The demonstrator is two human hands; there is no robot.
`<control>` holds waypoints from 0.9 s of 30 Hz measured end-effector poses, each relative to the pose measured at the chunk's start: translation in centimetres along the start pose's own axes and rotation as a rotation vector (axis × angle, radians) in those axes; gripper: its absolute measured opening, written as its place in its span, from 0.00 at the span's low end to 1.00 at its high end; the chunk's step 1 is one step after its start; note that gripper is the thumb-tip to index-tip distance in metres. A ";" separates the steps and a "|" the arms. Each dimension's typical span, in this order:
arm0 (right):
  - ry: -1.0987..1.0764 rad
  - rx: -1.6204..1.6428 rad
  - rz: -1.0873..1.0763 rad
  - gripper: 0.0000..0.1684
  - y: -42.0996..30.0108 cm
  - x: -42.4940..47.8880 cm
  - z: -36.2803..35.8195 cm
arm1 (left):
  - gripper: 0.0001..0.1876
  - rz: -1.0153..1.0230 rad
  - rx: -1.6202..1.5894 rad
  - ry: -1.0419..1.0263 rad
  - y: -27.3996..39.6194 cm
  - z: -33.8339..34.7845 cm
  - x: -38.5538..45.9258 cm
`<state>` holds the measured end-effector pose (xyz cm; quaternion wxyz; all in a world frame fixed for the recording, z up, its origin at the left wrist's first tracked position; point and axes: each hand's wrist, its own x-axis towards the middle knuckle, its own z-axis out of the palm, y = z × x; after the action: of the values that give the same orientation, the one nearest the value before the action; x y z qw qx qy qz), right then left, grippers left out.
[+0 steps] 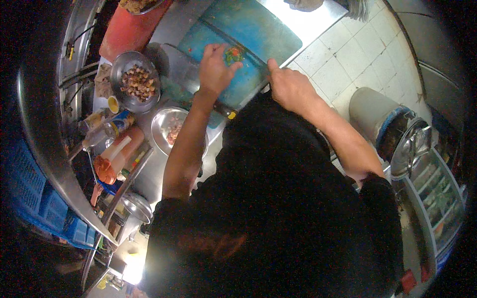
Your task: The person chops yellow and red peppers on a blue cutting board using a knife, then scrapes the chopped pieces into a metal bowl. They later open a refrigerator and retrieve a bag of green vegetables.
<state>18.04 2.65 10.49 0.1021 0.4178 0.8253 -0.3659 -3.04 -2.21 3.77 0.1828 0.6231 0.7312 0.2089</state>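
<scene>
My left hand (216,70) rests over the blue cutting board (242,83), thumb and fingers spread. Chopped red and green pieces (234,55) lie beside its thumb. My right hand (287,83) is closed at the board's right edge around what looks like the handle of a knife (257,59). Its narrow dark blade seems to run up and left, seen edge-on and hard to separate from the board's far edge. Under my left wrist lies a second knife, its black handle (223,109) tipped in yellow.
To the left are a metal bowl of browned diced pieces (138,83) and a steel bowl with pinkish meat (175,134). A second board (261,26) lies beyond. Bottles and cans (115,128) crowd the left side. A large bin (376,115) stands on the tiled floor (346,56) at right.
</scene>
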 end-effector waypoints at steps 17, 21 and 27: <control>0.075 0.094 0.049 0.16 -0.7 1.6 3.0 | 0.12 0.035 -0.275 0.082 -1.5 1.7 1.0; 0.136 0.100 -0.010 0.17 -1.1 2.8 3.6 | 0.12 0.032 -0.293 0.080 -1.2 1.3 0.8; 0.065 0.118 0.067 0.18 -1.8 1.1 3.0 | 0.09 0.008 -0.257 0.194 -1.9 2.0 0.4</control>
<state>15.55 0.59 8.80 0.0625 0.4621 0.7908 -0.3965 -3.68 -1.96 1.06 0.1885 0.5743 0.7102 0.3609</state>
